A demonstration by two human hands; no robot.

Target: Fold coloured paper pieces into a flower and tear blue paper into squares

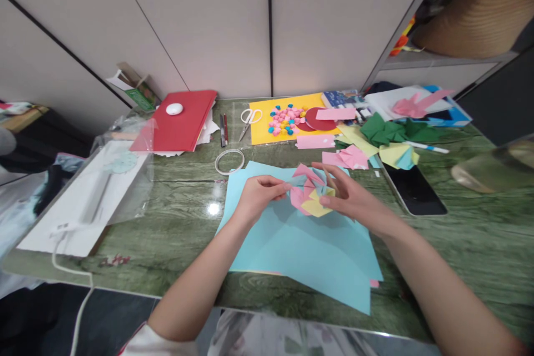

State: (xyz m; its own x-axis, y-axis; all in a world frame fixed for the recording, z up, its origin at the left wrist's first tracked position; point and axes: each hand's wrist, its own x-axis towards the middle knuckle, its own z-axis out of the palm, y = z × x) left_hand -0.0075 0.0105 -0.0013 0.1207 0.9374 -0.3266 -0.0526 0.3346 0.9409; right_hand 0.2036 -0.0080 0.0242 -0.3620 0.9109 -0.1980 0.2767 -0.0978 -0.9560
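Observation:
A folded paper flower [309, 190] in pink, yellow and pale blue is held between my two hands, above light blue paper sheets [300, 256]. My left hand [261, 194] pinches a tip on its left side between thumb and fingers. Round its right side curl the fingers and thumb of my right hand [344, 192], gripping the yellow and blue parts. Just beyond the flower lie a pink folded paper piece [352, 157] and a roll of clear tape [229, 162].
Scissors [250, 122], pens [224, 129] and a yellow sheet [258, 130] with small coloured paper balls lie at the back. On the right are green folded paper [384, 130], a phone [413, 189] and a clear container [492, 169]. A red folder [179, 122] and white power strip [95, 200] occupy the left.

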